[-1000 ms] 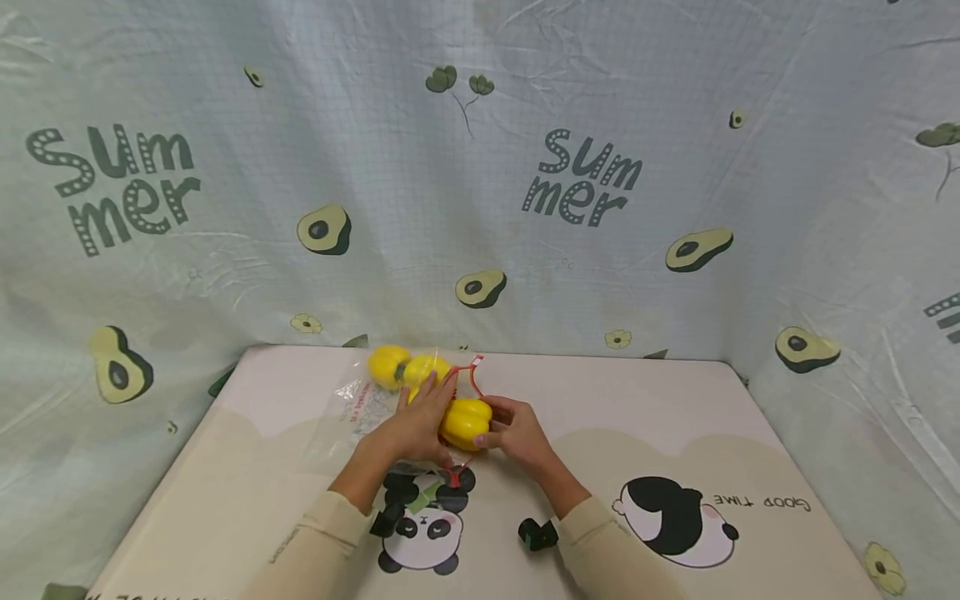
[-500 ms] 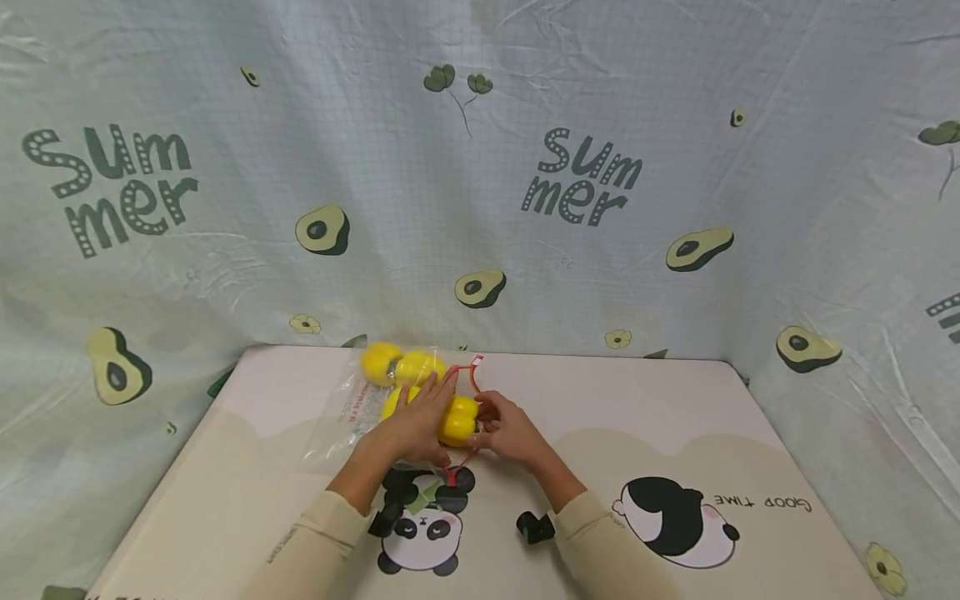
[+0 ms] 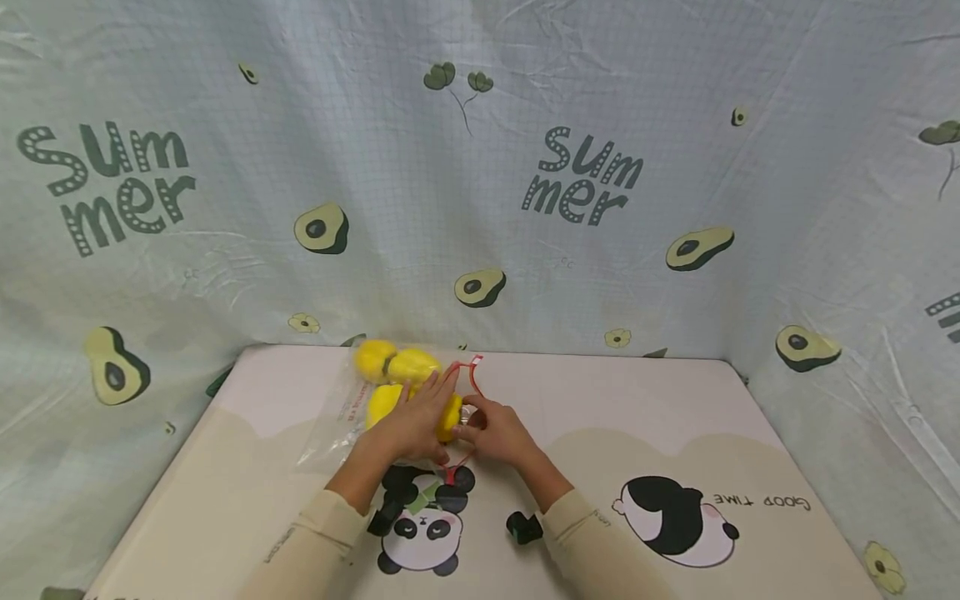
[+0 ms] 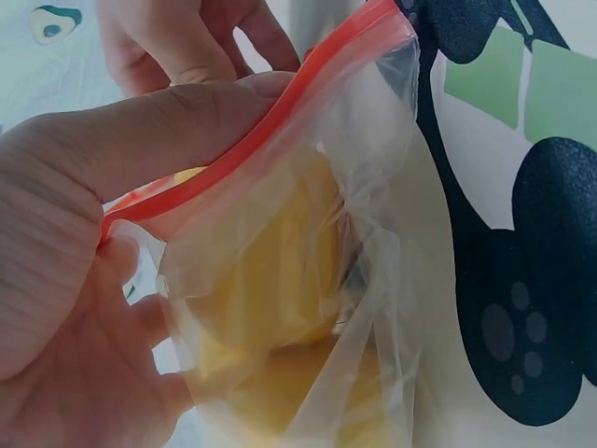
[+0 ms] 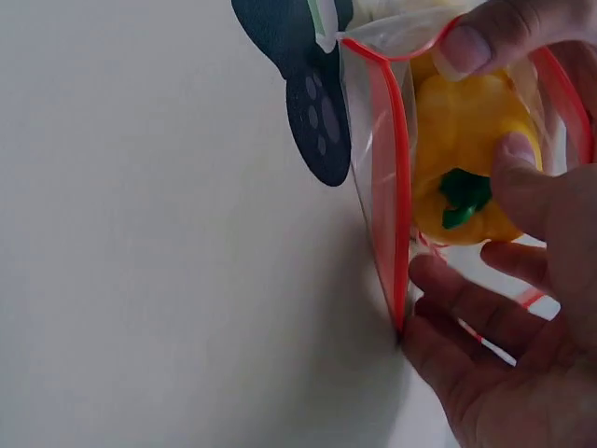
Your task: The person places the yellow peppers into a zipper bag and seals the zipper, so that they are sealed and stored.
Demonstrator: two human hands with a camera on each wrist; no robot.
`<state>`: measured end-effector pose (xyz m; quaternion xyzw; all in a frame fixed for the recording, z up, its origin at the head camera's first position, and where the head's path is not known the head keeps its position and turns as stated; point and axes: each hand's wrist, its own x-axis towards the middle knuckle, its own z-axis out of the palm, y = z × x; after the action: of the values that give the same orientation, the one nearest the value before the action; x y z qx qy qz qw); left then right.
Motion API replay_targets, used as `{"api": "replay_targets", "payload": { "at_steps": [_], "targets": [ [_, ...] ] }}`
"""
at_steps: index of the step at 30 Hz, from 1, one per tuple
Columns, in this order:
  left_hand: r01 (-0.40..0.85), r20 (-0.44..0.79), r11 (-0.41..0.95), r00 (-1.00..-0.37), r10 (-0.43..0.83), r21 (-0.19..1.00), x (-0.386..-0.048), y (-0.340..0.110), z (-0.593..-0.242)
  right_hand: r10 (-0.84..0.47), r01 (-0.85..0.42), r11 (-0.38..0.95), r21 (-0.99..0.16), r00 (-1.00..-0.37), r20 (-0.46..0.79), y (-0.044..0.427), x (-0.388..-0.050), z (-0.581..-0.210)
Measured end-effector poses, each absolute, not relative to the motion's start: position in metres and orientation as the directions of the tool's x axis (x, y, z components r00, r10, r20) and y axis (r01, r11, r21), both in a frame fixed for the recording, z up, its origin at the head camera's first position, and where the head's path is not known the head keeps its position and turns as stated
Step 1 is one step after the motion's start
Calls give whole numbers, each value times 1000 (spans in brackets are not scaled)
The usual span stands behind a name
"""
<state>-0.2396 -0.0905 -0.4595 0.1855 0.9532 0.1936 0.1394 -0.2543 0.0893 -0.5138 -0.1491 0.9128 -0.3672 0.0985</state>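
A clear zip bag (image 3: 330, 433) with a red zip edge (image 4: 317, 82) lies on the table, several yellow objects inside. My left hand (image 3: 412, 425) holds its mouth apart, thumb over the red edge and fingers along the outside. In the right wrist view a yellow bell pepper (image 5: 466, 131) with a green stem (image 5: 464, 196) sits within the bag's opening. My right hand (image 3: 498, 429) grips the pepper's stem end, thumb beside the stem and a fingertip at its lower edge. Deeper in the bag, more yellow pieces (image 3: 414, 367) show through the plastic.
The pale table mat (image 3: 570, 400) bears a panda print (image 3: 422, 537) and a dog print (image 3: 675, 521). A white curtain (image 3: 390, 167) with avocado prints hangs behind the table. Black wrist devices (image 3: 523, 527) sit below both hands.
My right hand has moved left, and the bell pepper has slid further into the bag. The other yellow pieces have shifted left. My left hand has stayed nearly in place.
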Motion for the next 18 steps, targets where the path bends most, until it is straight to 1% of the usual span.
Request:
{"api": "replay_targets", "payload": {
  "at_steps": [5,12,15,18],
  "targets": [
    [309,-183,845,-889,419,436,-240,-93,-461,-364,-230,730,-643,-928,-81,80,-253,-511],
    [303,-181,817,-882,436,491,-241,-98,-459,-330,-213,735,-644,-942,-64,75,-250,-510],
    [304,-182,813,-880,439,497,-241,-100,-460,-342,-245,760,-602,-938,-50,70,-251,-510],
    [308,-168,804,-880,444,509,-242,-102,-462,-371,-305,790,-531,-928,-18,65,-250,-508]
  ]
}}
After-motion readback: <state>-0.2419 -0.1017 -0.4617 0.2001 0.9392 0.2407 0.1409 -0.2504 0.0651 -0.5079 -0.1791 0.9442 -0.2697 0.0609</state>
